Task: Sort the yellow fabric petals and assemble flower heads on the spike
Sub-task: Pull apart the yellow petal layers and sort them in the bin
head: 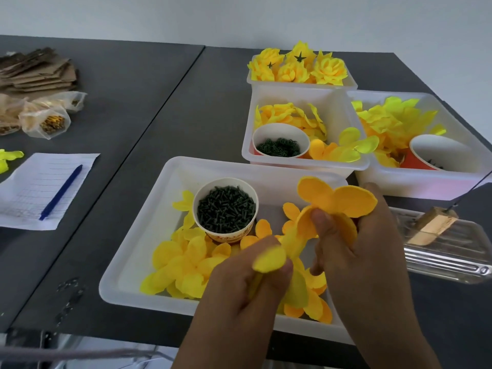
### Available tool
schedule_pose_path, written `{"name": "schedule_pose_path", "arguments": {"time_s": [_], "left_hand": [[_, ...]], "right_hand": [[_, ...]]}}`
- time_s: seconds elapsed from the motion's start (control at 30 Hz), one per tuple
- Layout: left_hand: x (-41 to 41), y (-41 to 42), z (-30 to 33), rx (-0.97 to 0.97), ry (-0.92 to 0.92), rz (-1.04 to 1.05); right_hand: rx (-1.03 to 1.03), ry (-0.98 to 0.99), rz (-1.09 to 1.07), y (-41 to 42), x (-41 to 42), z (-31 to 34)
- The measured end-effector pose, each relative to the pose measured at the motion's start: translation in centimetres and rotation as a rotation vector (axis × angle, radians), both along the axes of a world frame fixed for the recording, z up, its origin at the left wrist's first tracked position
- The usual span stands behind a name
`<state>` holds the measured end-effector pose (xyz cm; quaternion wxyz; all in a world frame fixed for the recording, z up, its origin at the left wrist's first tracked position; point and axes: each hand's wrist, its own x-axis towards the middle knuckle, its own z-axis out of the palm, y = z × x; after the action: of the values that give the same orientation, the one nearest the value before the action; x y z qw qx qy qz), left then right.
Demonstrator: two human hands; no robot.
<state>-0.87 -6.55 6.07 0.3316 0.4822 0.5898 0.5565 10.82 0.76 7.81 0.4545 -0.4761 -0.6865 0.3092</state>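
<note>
While the right hand (356,235) pinches a deep-orange, round-lobed fabric petal piece (335,199) under its thumb, the left hand (253,283) nips a pale-yellow fabric petal (269,259), probably peeling layers apart by shade. Both hover above the near white plastic tray (149,235); the wire spike on its wooden block (434,222) stands right of that tray.

A cup (225,209) stands in the near tray (138,251), three bins (300,161) behind it.

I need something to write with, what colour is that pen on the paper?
Blue pen, head view.
</note>
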Motion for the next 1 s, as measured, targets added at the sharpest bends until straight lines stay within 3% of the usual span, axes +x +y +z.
{"name": "schedule_pose_path", "arguments": {"time_s": [0.07, 0.27, 0.47, 0.53, 0.6, 0.67, 0.8, 0.87, 1.0], "left_hand": [[-0.3, 0.2, -0.4, -0.021, 0.040, -0.067], [-0.6, 0.9, -0.2, -0.059, 0.266, 0.045], [-0.3, 0.9, 0.1, 0.012, 0.461, 0.124], [0.0, 0.4, 0.9, 0.096, 0.379, 0.145], [-0.3, -0.2, 1.9, 0.145, 0.308, 0.106], [-1.6, -0.4, 2.3, 0.063, 0.360, 0.069], [-5.2, -0.3, 0.9, -0.420, 0.688, 0.120], [-6.8, -0.3, 0.0, -0.555, 0.753, 0.155], [-9.2, -0.5, -1.4, -0.565, 0.734, 0.241]], "right_hand": [[0.071, -0.038, -0.016, -0.4, -0.2, -0.5], [0.065, -0.039, 0.056, -1.0, -0.3, -1.1], [0.180, -0.170, 0.053, -1.1, -1.1, -1.9], [0.173, -0.285, 0.006, -0.6, -1.0, -2.7], [0.071, -0.297, -0.021, 0.0, -0.4, -3.0], [-0.047, -0.174, -0.019, 0.7, 0.4, -2.7], [-0.359, 0.083, 0.122, 1.7, 1.3, -2.0], [-0.496, 0.183, 0.183, 2.1, 1.6, -1.9], [-0.661, 0.306, 0.320, 2.0, 1.9, -1.9]]}}
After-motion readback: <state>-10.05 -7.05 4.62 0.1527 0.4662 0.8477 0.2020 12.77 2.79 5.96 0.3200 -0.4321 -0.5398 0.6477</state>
